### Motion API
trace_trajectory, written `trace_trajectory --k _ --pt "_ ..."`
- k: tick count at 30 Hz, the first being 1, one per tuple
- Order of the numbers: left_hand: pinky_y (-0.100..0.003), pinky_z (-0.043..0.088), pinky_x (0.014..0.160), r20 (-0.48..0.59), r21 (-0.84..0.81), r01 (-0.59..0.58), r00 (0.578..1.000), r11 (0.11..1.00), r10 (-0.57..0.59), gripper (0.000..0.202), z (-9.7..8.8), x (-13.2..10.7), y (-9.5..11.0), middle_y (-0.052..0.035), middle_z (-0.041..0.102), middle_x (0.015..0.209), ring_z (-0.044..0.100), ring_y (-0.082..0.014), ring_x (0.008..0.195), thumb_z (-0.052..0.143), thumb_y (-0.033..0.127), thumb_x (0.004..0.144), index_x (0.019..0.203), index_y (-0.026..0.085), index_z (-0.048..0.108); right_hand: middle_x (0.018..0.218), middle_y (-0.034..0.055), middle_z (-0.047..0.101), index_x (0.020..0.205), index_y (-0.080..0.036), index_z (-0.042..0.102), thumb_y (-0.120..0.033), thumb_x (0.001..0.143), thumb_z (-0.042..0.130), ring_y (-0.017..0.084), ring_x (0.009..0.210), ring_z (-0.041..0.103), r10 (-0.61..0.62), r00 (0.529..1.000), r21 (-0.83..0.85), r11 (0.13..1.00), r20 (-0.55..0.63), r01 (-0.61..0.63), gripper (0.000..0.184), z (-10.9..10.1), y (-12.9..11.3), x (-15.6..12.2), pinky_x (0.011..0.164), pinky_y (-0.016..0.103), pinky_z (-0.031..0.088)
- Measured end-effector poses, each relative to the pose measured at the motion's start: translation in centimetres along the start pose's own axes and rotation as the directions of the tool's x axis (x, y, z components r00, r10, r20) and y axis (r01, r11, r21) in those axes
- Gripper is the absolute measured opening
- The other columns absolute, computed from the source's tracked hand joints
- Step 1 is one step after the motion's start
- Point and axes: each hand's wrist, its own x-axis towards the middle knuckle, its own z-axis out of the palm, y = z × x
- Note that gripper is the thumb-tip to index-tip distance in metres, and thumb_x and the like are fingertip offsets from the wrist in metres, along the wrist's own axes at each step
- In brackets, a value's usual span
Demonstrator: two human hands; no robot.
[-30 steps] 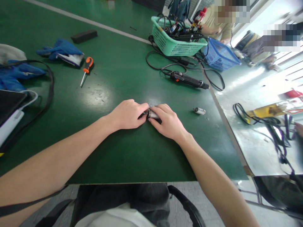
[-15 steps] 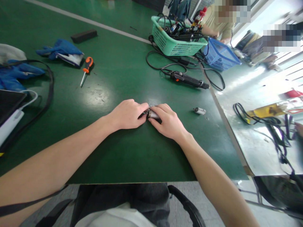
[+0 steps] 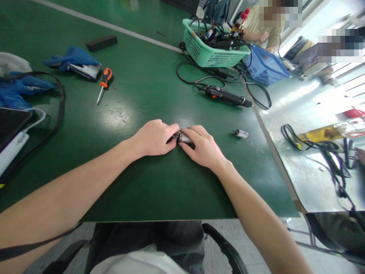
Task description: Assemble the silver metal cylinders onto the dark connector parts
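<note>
At far L of green tabletop: black flat panel, w/ white bar alongside on near side and black strap curving past to R. Just behind: blue cloth bundle. Farther back and to R: second blue cloth item, w/ white portion on near side.

Next R: dark oblong block, lying flat near rear line. In front of same: orange-and-black screwdriver, laid diagonally, tip toward near edge.

At ctr., L hand: palm down, thumb and index drawn together in pinch at L end of metal cyl.. Note small dark piece at these fingertips, apparently an end part of same cyl.; mostly covered, so can't confirm.

Metal cyl.: lying approx. horiz. btwn both hands, low over tabletop, bare barrel visible in gap. Immediately R, R hand: curled over barrel, thumb on near side, fingers on far side, gripping R portion.

Rear, R of ctr.: green basket, filled w/ cables and dark tools. In front: black power driver, on side, w/ cord looped behind. Nearer: second metal cyl., lying loose, well apart from R hand.

Beyond: blue basket, beside green one; behind it, seated person. At far R, on adjacent grey tabletop: yellow-bodied item w/ black cord.
</note>
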Motion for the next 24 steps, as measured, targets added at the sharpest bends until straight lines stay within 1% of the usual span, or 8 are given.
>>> trace_trajectory --k 3,7,11,19,24 --pt "-0.035 0.043 0.066 -0.004 0.003 0.001 1.000 1.000 -0.001 0.017 0.05 -0.02 -0.02 -0.0047 0.072 0.074 0.066 -0.0220 0.065 0.049 0.030 0.093 0.092 0.019 0.062 0.114 0.0127 0.067 0.126 -0.019 0.063 -0.028 0.097 0.060 0.030 0.106 0.061 0.002 1.000 0.005 1.000 -0.004 -0.002 0.030 0.02 -0.02 0.01 0.097 0.048 0.054" --pt "-0.035 0.044 0.067 -0.005 0.000 0.002 1.000 1.000 -0.002 0.017 0.11 -0.02 -0.07 -0.0044 0.072 0.074 0.066 -0.0222 0.065 0.049 0.030 0.093 0.092 0.019 0.062 0.115 0.0120 0.067 0.128 -0.021 0.062 -0.028 0.097 0.061 0.031 0.108 0.062 0.008 1.000 0.017 1.000 0.000 -0.008 0.032 0.03 -0.08 0.01 0.097 0.049 0.054" --pt "-0.035 0.044 0.067 -0.009 0.000 -0.001 1.000 1.000 0.001 0.017 0.17 0.01 -0.10 -0.0044 0.072 0.074 0.066 -0.0221 0.066 0.049 0.030 0.093 0.092 0.019 0.062 0.114 0.0124 0.067 0.126 -0.020 0.063 -0.028 0.097 0.060 0.030 0.106 0.062 0.001 1.000 0.006 1.000 -0.004 -0.001 0.030 -0.04 -0.04 0.04 0.097 0.049 0.054" --pt "-0.035 0.044 0.067 -0.013 -0.004 0.003 1.000 1.000 -0.003 0.017 0.10 -0.02 -0.05 -0.0044 0.072 0.073 0.066 -0.0216 0.065 0.050 0.031 0.092 0.091 0.019 0.062 0.115 0.0118 0.067 0.127 -0.022 0.062 -0.029 0.097 0.061 0.030 0.107 0.062 0.004 1.000 0.012 1.000 0.001 -0.004 0.031 0.03 0.04 0.07 0.097 0.050 0.054" --pt "-0.036 0.043 0.066 -0.008 0.006 0.000 1.000 1.000 0.000 0.016 0.07 0.02 -0.06 -0.0042 0.072 0.073 0.066 -0.0224 0.065 0.049 0.030 0.092 0.091 0.020 0.061 0.114 0.0125 0.067 0.126 -0.020 0.063 -0.029 0.097 0.060 0.030 0.107 0.062 -0.004 1.000 0.010 1.000 -0.005 0.004 0.030 -0.02 -0.03 0.06 0.097 0.049 0.054"
